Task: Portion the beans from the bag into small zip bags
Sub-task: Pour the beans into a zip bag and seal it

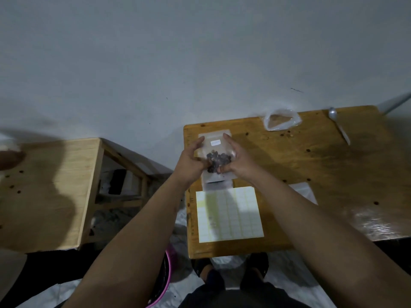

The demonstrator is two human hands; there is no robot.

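Head view: a flat, clear zip bag (214,150) is gripped at its sides by the left hand (192,161) and the right hand (239,162), fingers curled round it. Dark rounded beans (219,158) are bunched inside it, between the hands. A gridded paper sheet (229,215) lies on the glossy wooden tabletop (311,174) just behind the hands. A crumpled bag (281,120) lies beyond the right hand.

On the tabletop (311,165), taking 6 o'clock as the person's side, the bag (281,120) lies at 12 o'clock and a spoon (338,124) at 1 o'clock. A label sheet (229,215) lies at 8 o'clock. At 10 o'clock the small zip bag (214,147), beans (219,160) in it, sits between the left hand (191,162) and right hand (239,162). A second table (51,192) stands apart at 9 o'clock.
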